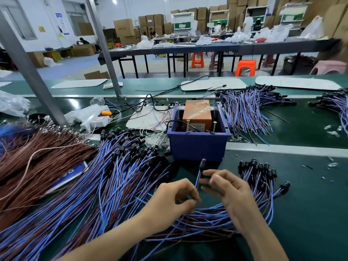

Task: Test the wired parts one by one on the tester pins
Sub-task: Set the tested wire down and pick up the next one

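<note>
sprawling over green bench (310, 204), wired parts (105, 185), cartons (124, 28) behind

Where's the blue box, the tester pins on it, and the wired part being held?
blue box (197, 147): head view, its front wall.
tester pins (188, 126): head view, the left pin's shaft.
wired part (202, 164): head view, its black end.

Right side: bare bench (310, 204), open. Left: wire heap (105, 181) blocks passage. Ahead: blue bin (197, 147) wall fronts 2 pins (188, 126).
</note>
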Demonstrator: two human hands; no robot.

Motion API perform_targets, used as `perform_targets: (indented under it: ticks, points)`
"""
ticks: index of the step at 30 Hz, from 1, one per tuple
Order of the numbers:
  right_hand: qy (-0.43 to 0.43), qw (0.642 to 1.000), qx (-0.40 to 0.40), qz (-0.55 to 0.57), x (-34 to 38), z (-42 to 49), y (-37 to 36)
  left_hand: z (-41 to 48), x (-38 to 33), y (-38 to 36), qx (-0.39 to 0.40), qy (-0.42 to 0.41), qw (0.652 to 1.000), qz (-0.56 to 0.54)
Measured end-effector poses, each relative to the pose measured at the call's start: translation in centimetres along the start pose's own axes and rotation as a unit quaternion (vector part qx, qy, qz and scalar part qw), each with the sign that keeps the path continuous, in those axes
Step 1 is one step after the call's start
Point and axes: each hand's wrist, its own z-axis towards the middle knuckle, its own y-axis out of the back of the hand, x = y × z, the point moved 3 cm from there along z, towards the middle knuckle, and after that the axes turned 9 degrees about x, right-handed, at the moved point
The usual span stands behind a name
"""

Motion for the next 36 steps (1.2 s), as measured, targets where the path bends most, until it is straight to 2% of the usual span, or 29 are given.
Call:
perform_targets:
  ticks: [4, 7, 10, 14, 18, 21, 24, 26, 28, 31, 33, 36]
  points:
    - [-0.027, 0.996, 0.053, -0.069, -0.7, -0.1, -0.8, 0.0, -0.4, -0.2, 0.002, -0.008, 1.000, -0.015]
    - [-0.005, 0.998, 0.025, -0.061, -0.2, -0.1, -0.7, 0.0, -0.4, -0.5, 0.031, -0.002, 0.999, -0.037]
    - [0.047, 0.996, -0.075, -0.016, 0.4, -0.1, 0.0, -0.1, -0.1, -0.1, 0.037, 0.019, 0.998, -0.050]
    - [0.096, 0.961, -0.257, 0.032, 1.6, -0.6, 2.7, -0.3, 0.0, 2.2, 0.057, 0.032, 0.998, 0.010]
    - [0.120, 0.920, -0.370, -0.051, 1.8, -1.0, 4.6, -0.4, 0.0, 5.5, 0.070, 0.054, 0.993, 0.072]
    - [0.129, 0.890, -0.412, -0.147, 2.1, -1.2, 5.0, -0.5, -0.1, 7.6, 0.060, 0.063, 0.991, 0.103]
    - [0.108, 0.855, -0.436, -0.258, 2.3, -1.5, 4.8, -0.4, -0.2, 9.0, 0.023, 0.072, 0.995, 0.060]
    - [0.083, 0.833, -0.437, -0.329, 2.3, -1.7, 4.6, -0.4, -0.3, 9.4, -0.007, 0.078, 0.996, -0.036]
    - [0.054, 0.827, -0.412, -0.378, 2.1, -1.6, 4.4, -0.2, -0.5, 9.2, -0.028, 0.085, 0.985, -0.146]
    - [-0.038, 0.803, -0.380, -0.458, 1.7, -1.3, 4.6, 0.6, -1.0, 8.5, -0.029, 0.080, 0.961, -0.265]
    - [-0.112, 0.762, -0.365, -0.523, 1.3, -1.2, 4.7, 1.2, -1.4, 8.0, -0.025, 0.073, 0.953, -0.294]
    - [-0.128, 0.724, -0.354, -0.578, 1.0, -1.2, 3.7, 2.3, -2.1, 7.2, -0.026, 0.052, 0.954, -0.293]
